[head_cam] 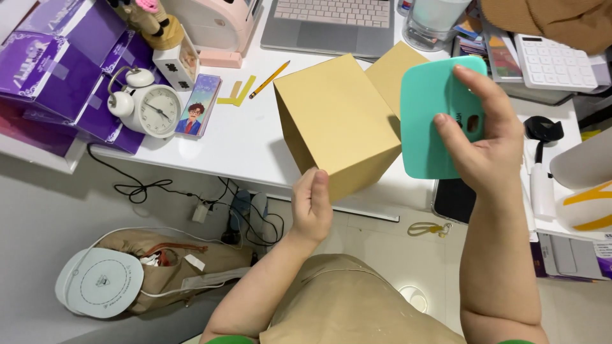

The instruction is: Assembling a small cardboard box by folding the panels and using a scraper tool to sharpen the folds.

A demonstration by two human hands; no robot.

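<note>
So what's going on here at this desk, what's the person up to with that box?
A person at a white desk handles two things at once. The left hand grips the lower corner of a plain tan cardboard box, which stands tilted at the desk's edge with a flap open behind. The right hand holds a flat teal rounded-corner item up beside the box. A twin-bell alarm clock, a pencil and a laptop lie further back on the desk.

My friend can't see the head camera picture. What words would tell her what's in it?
Seen from above, a person's left hand grips the near corner of a tan cardboard box at the edge of a white desk, while the right hand holds a flat teal device beside it. A white alarm clock and yellow pencil sit nearby.
</note>
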